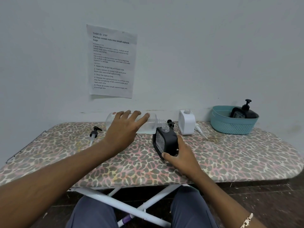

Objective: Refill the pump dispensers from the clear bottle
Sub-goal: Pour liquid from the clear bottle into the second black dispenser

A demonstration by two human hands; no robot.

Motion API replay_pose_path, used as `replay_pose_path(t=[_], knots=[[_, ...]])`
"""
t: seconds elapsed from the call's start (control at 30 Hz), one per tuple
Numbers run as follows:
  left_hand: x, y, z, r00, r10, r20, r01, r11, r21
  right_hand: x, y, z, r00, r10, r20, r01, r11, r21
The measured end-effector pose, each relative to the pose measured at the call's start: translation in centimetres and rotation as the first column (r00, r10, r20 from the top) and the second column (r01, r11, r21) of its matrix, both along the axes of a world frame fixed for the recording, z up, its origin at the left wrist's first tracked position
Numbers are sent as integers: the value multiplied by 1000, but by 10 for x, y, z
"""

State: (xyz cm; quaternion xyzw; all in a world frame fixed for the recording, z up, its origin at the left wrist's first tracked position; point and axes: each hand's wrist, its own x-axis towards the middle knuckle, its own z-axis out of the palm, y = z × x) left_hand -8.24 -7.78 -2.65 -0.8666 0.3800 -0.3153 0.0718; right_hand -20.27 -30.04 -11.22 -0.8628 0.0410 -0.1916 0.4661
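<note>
My left hand point(126, 127) grips the clear bottle point(152, 123), which is tipped on its side with its threaded neck right over the open mouth of a black dispenser point(165, 142). My right hand point(179, 156) holds that black dispenser near its base; it stands on the leopard-print board point(230, 158), leaning a little. A little clear liquid lies in the bottle's lower side. A white dispenser point(186, 123) without its pump stands just right of the black one. A black pump head point(170, 123) shows behind the black dispenser.
Another black pump point(94, 133) with its tube lies at the left of the board. A white pump point(199, 130) lies right of the white dispenser. A teal basket point(233, 125) at the far right holds a black dispenser point(244, 111) with its pump on. A printed sheet point(111, 61) hangs on the wall.
</note>
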Motion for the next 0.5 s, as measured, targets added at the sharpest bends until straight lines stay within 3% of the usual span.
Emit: replay_pose_path(t=[0.5], knots=[[-1, 0, 1, 1000, 6, 5, -6, 1000, 14, 0, 0, -1, 1000, -1, 0, 1, 1000, -2]])
